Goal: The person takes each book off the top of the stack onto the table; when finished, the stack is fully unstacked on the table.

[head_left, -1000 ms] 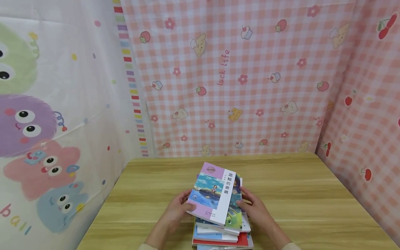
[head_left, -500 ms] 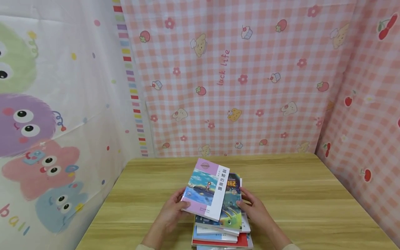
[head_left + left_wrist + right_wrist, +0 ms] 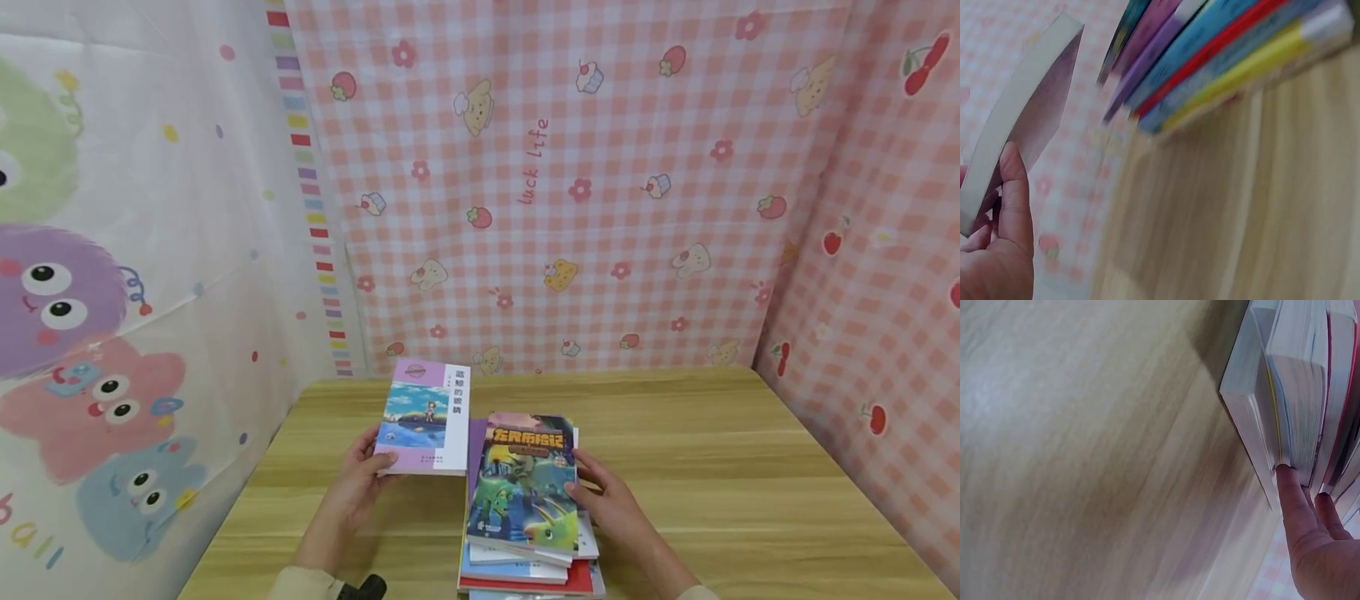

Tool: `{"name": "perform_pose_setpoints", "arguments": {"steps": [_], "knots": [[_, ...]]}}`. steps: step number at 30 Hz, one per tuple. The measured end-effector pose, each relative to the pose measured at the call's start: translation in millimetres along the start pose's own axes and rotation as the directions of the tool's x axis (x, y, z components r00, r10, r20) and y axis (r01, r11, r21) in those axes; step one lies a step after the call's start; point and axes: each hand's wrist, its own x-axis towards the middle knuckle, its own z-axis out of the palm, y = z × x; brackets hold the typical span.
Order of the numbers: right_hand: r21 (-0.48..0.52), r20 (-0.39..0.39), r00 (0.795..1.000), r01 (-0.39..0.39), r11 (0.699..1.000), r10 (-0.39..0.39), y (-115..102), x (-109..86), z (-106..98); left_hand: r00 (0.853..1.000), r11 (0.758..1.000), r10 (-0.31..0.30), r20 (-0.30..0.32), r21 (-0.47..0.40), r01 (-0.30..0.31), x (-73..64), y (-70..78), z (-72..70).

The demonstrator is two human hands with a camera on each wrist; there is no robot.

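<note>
My left hand grips a paperback with a pink and white cover and a sea picture, thumb on its lower left corner. It is held up left of a stack of books; in the left wrist view the held book stands apart from the stack. On top of the stack lies a dinosaur book. My right hand rests against the stack's right side. In the right wrist view, extended fingers touch the page edges of the books.
The books below, with blue, red, yellow and purple spines, lie unevenly on the wooden table. A pink checked curtain hangs behind the table's far edge, and a white cartoon sheet hangs at the left. A black strap part shows by the left sleeve.
My left hand has carried the pink and white paperback leftward off the stack and turned it straighter, uncovering the dinosaur book. My right hand has stayed at the stack's right side.
</note>
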Motion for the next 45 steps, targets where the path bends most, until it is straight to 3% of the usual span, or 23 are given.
{"name": "perform_pose_setpoints", "arguments": {"steps": [5, 12, 23, 31, 39, 42, 45], "knots": [[0.009, 0.007, 1.000, -0.003, 1.000, 0.003, -1, -0.7, 0, 0.998, 0.999, -0.020, -0.056, 0.036, 0.022, 14.9, 11.9, -33.4], [0.002, 0.004, 1.000, -0.012, 1.000, 0.012, 0, 0.3, -1, 0.996, 0.992, -0.035, -0.087, 0.116, 0.045, 34.2, 18.9, -77.9], [0.011, 0.004, 1.000, -0.013, 1.000, 0.012, 2, -0.7, -1, 0.993, 0.991, -0.087, -0.077, 0.099, 0.095, 59.8, 12.8, -123.5], [0.036, 0.018, 0.999, -0.031, 0.999, 0.030, 1, -1.7, 0, 0.985, 0.980, -0.130, -0.113, 0.136, 0.145, 65.6, 7.4, -137.6], [0.004, 0.010, 0.999, -0.045, 0.999, 0.045, 1, 0.2, -2, 0.960, 0.956, -0.139, -0.242, 0.220, 0.194, 74.4, 10.1, -132.0], [0.001, 0.007, 0.999, -0.046, 0.999, 0.046, 0, 0.5, -3, 0.957, 0.919, -0.116, -0.267, 0.335, 0.205, 78.2, 10.9, -130.8], [0.004, -0.002, 0.999, -0.042, 0.999, 0.042, 0, 0.9, -3, 0.956, 0.860, -0.091, -0.278, 0.463, 0.216, 81.0, 13.3, -128.7]]}}
